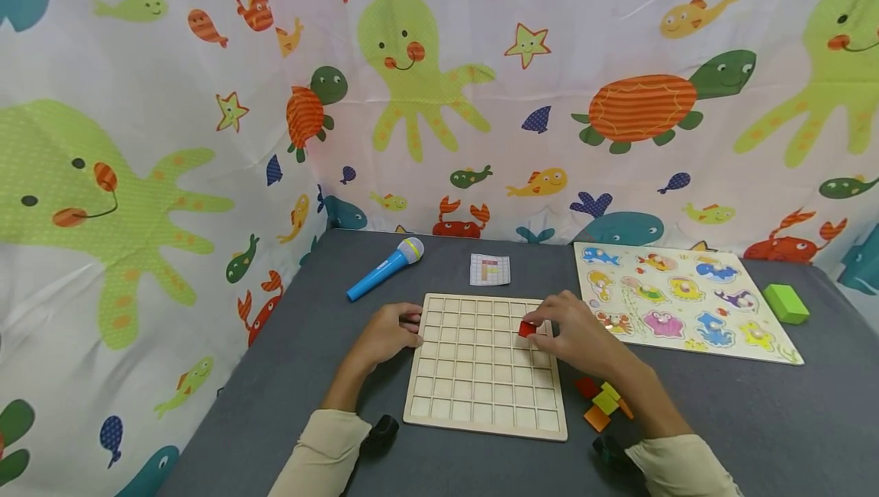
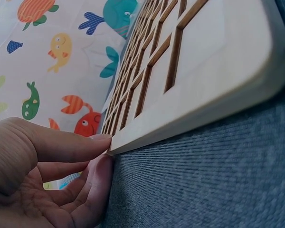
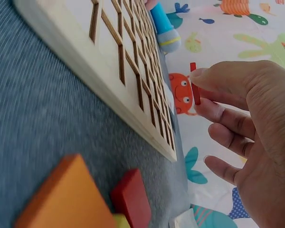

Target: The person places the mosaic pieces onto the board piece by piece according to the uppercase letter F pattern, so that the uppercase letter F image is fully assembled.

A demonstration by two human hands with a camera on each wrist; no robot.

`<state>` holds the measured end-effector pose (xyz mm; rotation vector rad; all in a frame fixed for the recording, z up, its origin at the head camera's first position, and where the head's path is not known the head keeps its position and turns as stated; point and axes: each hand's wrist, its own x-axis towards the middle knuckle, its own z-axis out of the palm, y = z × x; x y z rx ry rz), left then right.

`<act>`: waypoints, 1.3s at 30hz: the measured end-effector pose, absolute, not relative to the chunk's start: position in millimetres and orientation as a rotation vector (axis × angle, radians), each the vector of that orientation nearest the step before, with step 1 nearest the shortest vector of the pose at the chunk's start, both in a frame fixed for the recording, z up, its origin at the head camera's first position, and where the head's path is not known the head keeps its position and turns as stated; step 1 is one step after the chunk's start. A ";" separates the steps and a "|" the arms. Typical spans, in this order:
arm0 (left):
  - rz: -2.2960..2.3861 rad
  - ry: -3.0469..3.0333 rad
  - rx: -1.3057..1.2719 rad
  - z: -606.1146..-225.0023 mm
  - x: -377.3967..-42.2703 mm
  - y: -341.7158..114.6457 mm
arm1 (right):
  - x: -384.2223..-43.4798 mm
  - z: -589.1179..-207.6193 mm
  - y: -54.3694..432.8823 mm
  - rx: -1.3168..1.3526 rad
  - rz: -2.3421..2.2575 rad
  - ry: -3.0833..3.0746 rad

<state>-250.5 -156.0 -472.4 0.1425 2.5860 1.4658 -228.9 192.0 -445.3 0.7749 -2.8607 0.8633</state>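
Note:
A pale wooden grid board [image 1: 483, 421] with square recesses lies on the dark table. My right hand [image 1: 573, 333] is over the board's upper right part, pinching a thin red square tile [image 3: 195, 83] between thumb and fingertips. In the right wrist view, the tile stands on edge above the board, with the other fingers loosely spread. On the far side, my left hand [image 1: 386, 334] holds the board's left edge, its thumb [image 2: 99, 142] at the top of the rim and the fingers curled against the side.
Several red, yellow and orange tiles [image 1: 597, 417] lie beside the board's right edge. Behind it are a blue toy microphone [image 1: 380, 273] and a small pattern card [image 1: 490, 269]. A sea-animal puzzle board [image 1: 676, 317] and a green block [image 1: 787, 304] sit at right.

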 end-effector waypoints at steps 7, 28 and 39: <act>1.450 2.589 0.137 -471.8 -251.8 -155.7 | -236.8 -449.5 179.7 0.753 0.909 -2.885; 1.452 2.588 0.137 -471.6 -250.9 -157.4 | -252.8 -449.3 135.2 0.790 0.989 -2.886; 1.453 2.572 0.138 -470.7 -250.8 -158.4 | -259.9 -456.8 116.8 0.727 1.022 -2.887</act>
